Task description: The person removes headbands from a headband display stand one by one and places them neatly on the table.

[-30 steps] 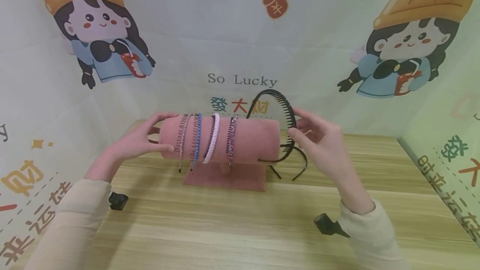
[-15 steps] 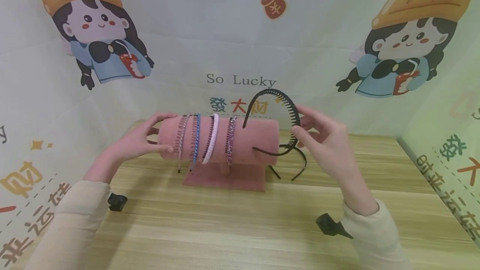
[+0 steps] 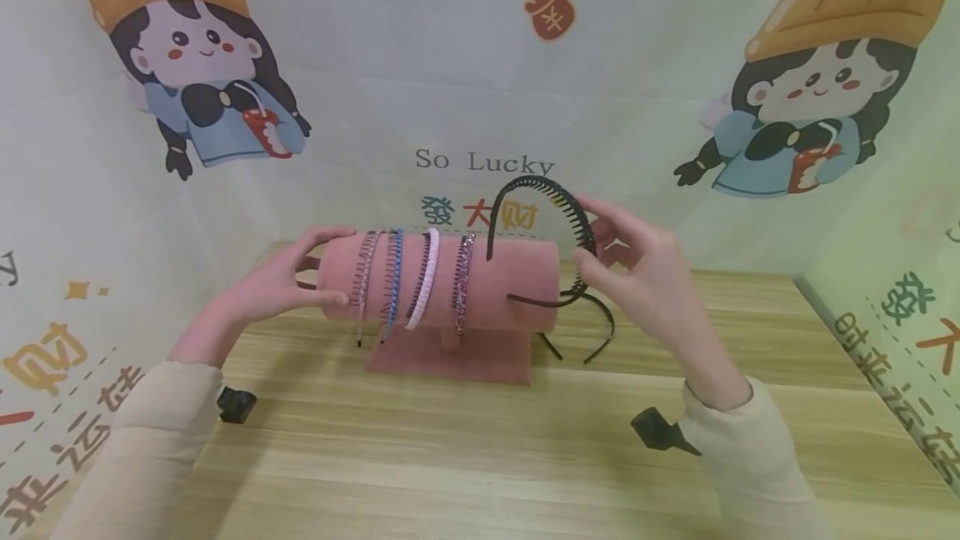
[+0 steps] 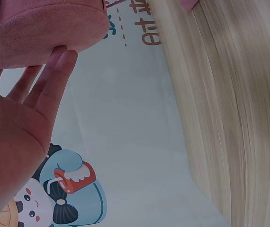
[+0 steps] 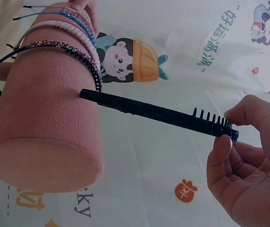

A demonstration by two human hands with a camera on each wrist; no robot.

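Observation:
A pink padded headband stand [image 3: 510, 282] with a horizontal roll stands on the table. My left hand [image 3: 258, 286] grips the roll's left end, thumb in front and fingers behind; its fingertips show against the end face in the left wrist view. My right hand [image 3: 641, 273] pinches a black toothed headband [image 3: 537, 182] between thumb and fingers at the roll's right end. The headband's two tips point left and overlap the roll in the head view; one tip [image 5: 90, 96] is right at the roll's side in the right wrist view.
On the roll sit a beige headband [image 3: 365, 273], a blue one [image 3: 394, 273], a pale pink one [image 3: 427, 277] and a sparkly pink-purple one [image 3: 464, 282]. Another dark headband [image 3: 611, 323] lies behind the stand's right side. Printed cloth [image 3: 375, 107] surrounds the wooden table [image 3: 450, 457].
The black headband has turned a little: its upper tip, earlier hidden behind the roll, now shows before it, and its lower tip is higher. The left hand holds still.

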